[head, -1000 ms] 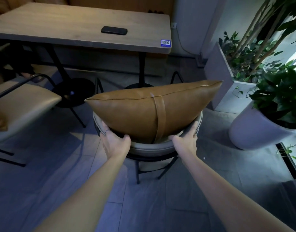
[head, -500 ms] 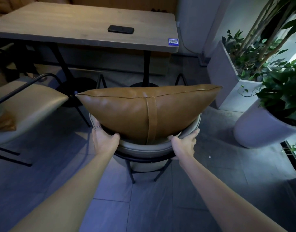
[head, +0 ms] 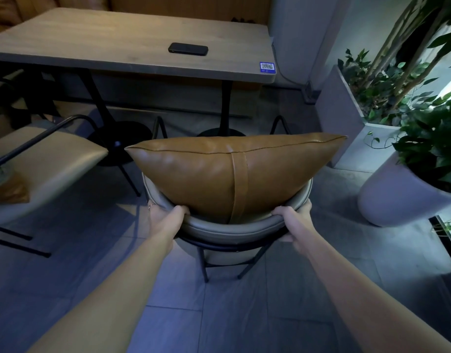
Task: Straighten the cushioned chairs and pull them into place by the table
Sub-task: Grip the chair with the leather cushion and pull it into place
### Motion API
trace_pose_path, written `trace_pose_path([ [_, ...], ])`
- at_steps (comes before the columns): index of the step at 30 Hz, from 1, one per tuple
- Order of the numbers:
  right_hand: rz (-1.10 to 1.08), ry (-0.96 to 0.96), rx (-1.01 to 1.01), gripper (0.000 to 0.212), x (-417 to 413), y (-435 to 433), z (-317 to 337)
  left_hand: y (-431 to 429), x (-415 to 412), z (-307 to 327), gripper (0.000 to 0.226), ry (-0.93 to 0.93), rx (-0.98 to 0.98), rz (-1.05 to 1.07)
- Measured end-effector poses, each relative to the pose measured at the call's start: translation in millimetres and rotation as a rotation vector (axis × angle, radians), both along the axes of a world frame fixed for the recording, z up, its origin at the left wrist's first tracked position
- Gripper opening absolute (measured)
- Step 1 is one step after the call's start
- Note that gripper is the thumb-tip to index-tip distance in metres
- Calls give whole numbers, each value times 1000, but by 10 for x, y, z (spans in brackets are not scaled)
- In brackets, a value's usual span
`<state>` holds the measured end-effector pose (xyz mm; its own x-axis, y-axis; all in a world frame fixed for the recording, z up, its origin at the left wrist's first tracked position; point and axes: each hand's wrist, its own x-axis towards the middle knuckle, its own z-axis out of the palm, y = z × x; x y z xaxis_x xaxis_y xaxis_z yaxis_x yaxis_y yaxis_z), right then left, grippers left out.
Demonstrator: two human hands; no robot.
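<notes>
A grey chair (head: 229,229) with a curved padded back and black metal legs stands in front of me, facing the wooden table (head: 112,44). A tan leather cushion (head: 219,174) with a vertical strap leans against the inside of its back. My left hand (head: 165,216) grips the left part of the chair's back rim. On the right part of the rim my right hand (head: 294,220) holds on, fingers wrapped over the edge. The seat is hidden by the cushion.
A second grey chair (head: 48,171) with a black armrest stands at the left, a tan cushion corner on it. A black phone (head: 188,49) lies on the table. A white round planter (head: 395,200) and a square planter (head: 346,118) stand at the right.
The chair with its cushion has shifted forward toward the table and turned a little straighter. Both hands have stayed on its back rim, their grip now tighter.
</notes>
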<state>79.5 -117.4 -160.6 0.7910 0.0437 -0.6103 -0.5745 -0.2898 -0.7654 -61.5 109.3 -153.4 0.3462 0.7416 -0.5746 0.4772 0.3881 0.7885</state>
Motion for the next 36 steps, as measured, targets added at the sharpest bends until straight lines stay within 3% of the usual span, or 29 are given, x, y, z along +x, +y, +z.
trace_pose_path([
  [6, -19, -12, 92, 87, -42, -24, -14, -73, -63, -19, 61, -15, 70, 21],
  [20, -77, -34, 163, 115, -295, 271, -144, 332, -156, -74, 59, 10, 81, 22],
  [26, -140, -59, 173, 103, -277, 245, -168, 333, -107, -122, 50, -22, 94, 18],
  [29, -171, -59, 181, 98, -258, 181, -204, 335, -63, -169, 57, -15, 101, -11],
  [34, -195, -81, 190, 83, -250, 18, -210, 242, 42, -138, 87, -63, 99, -64],
  [36, -187, -88, 204, 82, -257, 5, -200, 260, 73, -82, 84, -59, 98, -87],
])
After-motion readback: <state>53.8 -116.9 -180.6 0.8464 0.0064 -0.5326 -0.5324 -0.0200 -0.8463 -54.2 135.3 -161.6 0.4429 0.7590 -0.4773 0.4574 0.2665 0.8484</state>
